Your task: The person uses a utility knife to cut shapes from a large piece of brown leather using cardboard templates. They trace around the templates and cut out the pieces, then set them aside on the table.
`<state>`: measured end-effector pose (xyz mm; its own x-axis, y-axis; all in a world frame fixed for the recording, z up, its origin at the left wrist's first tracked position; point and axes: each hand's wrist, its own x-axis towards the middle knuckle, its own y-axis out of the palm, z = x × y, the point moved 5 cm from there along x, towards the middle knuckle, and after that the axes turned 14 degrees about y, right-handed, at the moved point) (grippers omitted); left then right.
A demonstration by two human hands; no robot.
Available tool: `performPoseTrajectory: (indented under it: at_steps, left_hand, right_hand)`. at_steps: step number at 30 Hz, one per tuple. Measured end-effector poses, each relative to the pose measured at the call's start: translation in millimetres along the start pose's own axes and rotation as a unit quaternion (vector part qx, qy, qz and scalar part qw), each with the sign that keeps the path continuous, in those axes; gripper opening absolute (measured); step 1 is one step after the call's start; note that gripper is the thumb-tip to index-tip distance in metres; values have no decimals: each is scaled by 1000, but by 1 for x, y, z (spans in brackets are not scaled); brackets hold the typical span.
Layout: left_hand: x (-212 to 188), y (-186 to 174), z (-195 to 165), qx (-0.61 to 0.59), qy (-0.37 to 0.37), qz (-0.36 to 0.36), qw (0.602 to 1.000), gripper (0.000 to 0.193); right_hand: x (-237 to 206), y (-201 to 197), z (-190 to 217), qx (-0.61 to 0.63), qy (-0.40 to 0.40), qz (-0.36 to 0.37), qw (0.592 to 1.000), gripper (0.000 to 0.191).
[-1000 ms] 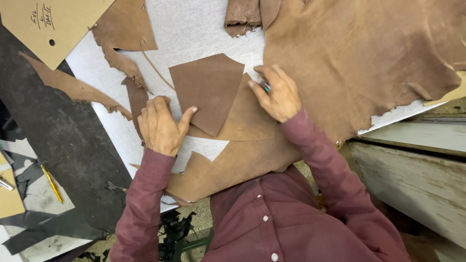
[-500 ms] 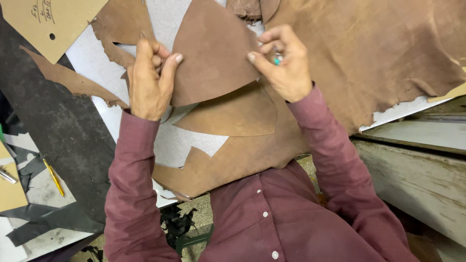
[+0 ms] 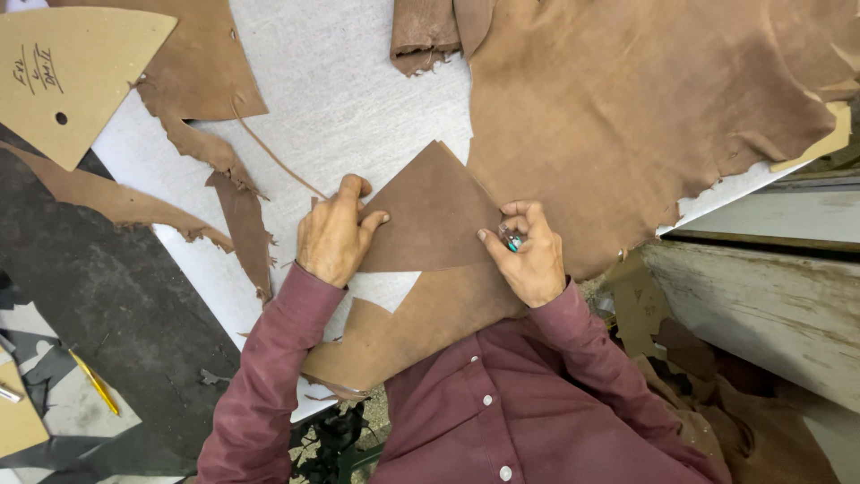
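Observation:
A cut, roughly triangular piece of brown leather [image 3: 432,215] is held over the white cutting board [image 3: 349,99]. My left hand [image 3: 333,240] grips its left edge, thumb on top. My right hand [image 3: 530,253] pinches its right edge and also holds a small tool with a teal part [image 3: 511,238] between the fingers. Below the piece lies the big brown hide [image 3: 645,108], with an angular gap [image 3: 387,289] cut out of its near edge.
A tan cardboard template [image 3: 76,67] with a hole lies at the far left. Torn leather scraps [image 3: 199,81] and strips [image 3: 240,229] lie on the board's left side. A yellow pencil [image 3: 95,384] rests on the dark surface at lower left. A worn white bench [image 3: 761,296] stands to the right.
The cut piece lay flat on the hide a second ago. Both hands then lifted it up and away from the hide, and now hold it lower, near the cut-out gap.

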<state>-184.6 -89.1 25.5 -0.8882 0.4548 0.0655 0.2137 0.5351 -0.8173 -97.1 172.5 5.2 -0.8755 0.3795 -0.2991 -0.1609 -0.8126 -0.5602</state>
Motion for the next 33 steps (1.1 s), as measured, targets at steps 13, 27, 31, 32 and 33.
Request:
performPoseTrajectory:
  at_steps: [13,27,31,32,33]
  left_hand:
    - [3,16,-16,117,20,-61,991,41]
    - [-4,-118,7,-273,-94,-9,957,53]
    - [49,-185,34,-203,66,-91,973,47]
    - [66,-199,47,-170,74,-123,975,46]
    - [85,-215,63,-137,83,-154,975,44]
  right_hand:
    - [-3,0,1,-17,-7,-17,1000,43]
    - [26,9,-23,57,36,35,997,40]
    - [30,11,-30,101,51,40,993,39]
    - [30,11,-31,91,49,36,994,38]
    - [30,11,-33,83,48,30,995,38]
